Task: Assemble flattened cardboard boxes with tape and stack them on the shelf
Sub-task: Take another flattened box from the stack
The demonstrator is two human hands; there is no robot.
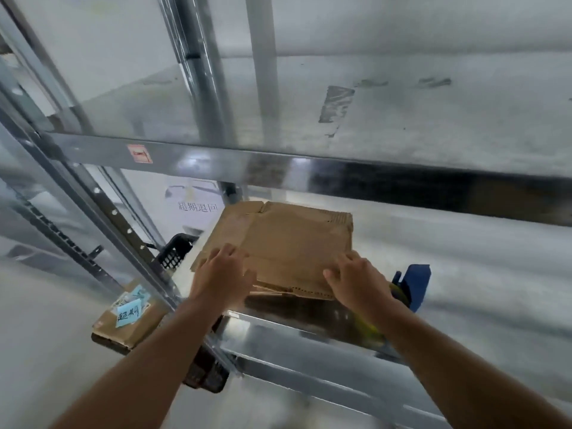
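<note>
A stack of flattened brown cardboard boxes (291, 243) lies on a lower level of a grey metal shelf (278, 335). My left hand (223, 274) rests on the near left part of the top sheet, fingers spread. My right hand (356, 280) lies at the near right edge of the same sheet, fingers curved over the edge; whether they pinch it is unclear. The picture is blurred by motion.
An upper shelf board (371, 125) with its front beam (216, 159) hangs above the cardboard. A blue object (416, 286) stands right of my right hand. A black mesh basket (175, 252) and a taped box with blue labels (130, 320) sit at the left.
</note>
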